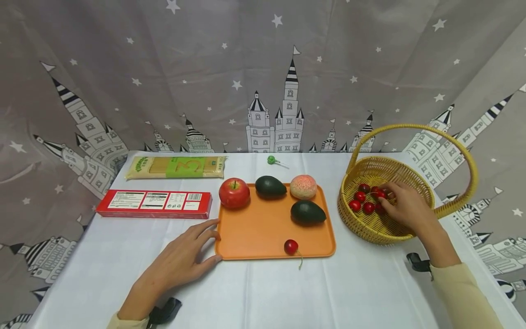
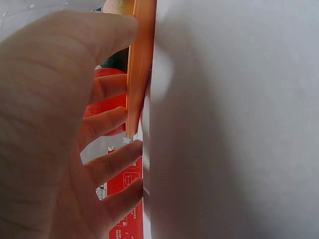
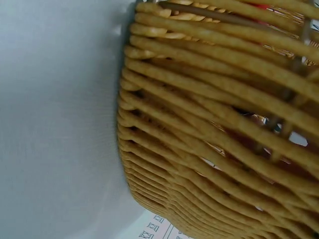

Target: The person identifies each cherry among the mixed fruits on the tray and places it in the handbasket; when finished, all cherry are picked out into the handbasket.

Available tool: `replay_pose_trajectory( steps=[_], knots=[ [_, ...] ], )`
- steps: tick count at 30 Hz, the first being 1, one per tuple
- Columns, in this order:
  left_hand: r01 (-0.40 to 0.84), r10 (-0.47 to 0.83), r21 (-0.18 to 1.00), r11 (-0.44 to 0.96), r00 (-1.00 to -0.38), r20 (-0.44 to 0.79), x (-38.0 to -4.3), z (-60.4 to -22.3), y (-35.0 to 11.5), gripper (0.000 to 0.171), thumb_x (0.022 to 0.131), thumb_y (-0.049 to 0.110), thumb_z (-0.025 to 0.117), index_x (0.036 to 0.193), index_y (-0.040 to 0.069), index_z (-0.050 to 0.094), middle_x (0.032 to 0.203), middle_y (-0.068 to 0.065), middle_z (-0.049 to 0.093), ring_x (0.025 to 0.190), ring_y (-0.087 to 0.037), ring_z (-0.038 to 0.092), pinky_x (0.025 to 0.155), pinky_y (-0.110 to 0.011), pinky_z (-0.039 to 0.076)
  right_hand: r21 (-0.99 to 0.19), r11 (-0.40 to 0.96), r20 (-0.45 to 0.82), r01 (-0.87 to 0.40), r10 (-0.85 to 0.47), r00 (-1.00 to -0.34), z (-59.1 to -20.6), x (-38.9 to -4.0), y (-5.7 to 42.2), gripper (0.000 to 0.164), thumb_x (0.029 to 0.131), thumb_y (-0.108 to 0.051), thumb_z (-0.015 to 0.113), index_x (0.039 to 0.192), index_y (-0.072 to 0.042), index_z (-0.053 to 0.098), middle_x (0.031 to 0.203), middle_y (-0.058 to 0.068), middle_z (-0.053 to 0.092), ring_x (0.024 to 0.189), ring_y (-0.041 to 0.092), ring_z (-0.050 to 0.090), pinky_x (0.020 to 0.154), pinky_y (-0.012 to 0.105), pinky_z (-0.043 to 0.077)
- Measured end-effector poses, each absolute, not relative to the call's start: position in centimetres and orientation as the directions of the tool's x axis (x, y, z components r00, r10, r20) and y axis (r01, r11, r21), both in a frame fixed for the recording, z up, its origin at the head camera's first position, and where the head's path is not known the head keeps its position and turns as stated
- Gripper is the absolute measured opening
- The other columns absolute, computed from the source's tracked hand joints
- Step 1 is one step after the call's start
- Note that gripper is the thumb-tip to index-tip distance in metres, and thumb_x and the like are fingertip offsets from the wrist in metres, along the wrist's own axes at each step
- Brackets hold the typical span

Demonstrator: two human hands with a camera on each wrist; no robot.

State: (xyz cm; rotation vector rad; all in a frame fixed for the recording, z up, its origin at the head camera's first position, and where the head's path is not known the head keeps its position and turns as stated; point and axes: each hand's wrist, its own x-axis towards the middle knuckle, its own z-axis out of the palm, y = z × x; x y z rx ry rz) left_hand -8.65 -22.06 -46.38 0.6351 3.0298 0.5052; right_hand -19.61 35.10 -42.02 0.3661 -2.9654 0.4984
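My left hand [image 1: 182, 256] rests at the left edge of an orange tray [image 1: 250, 233], fingers spread and loosely bent. In the left wrist view its thumb and some fingertips touch the tray's rim [image 2: 141, 59]. On the tray are a red apple [image 1: 234, 193], two avocados [image 1: 270, 187] [image 1: 308, 212], a peach [image 1: 303, 187] and a cherry [image 1: 291, 247] with its stem over the front rim. My right hand [image 1: 404, 205] reaches into a yellow wicker basket [image 1: 357, 226], thumb and forefinger about a cherry [image 1: 379, 193] among several others [image 1: 368, 208]. The basket wall [image 3: 214, 114] hides the fingers in the right wrist view.
Left of the tray lie a red box [image 1: 155, 204] and a pack of noodles [image 1: 176, 167]. A green lollipop [image 1: 272, 160] lies behind the tray. The basket's tall handle [image 1: 468, 160] arches above my right hand. A grey castle-print curtain [image 1: 185, 68] hangs behind the white table.
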Motion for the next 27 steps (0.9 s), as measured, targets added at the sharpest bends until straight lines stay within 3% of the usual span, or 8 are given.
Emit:
replay_pose_trajectory(
  steps=[27],
  knots=[
    [0.386,0.389,0.309,0.869,-0.92,0.057,-8.6,-46.4,-22.1,0.046,0.089,0.051,0.085,0.125,0.028,0.067,0.164,-0.005,0.051,0.147,-0.032,0.051,0.114,-0.062,0.05,-0.297,0.933,-0.019,-0.204,-0.219,-0.975,-41.9,-21.0,34.7,0.042,0.099,-0.018,0.074,0.13,0.008,0.064,0.112,0.03,0.073,0.1,0.045,0.071,0.09,0.064,0.06]
  ],
)
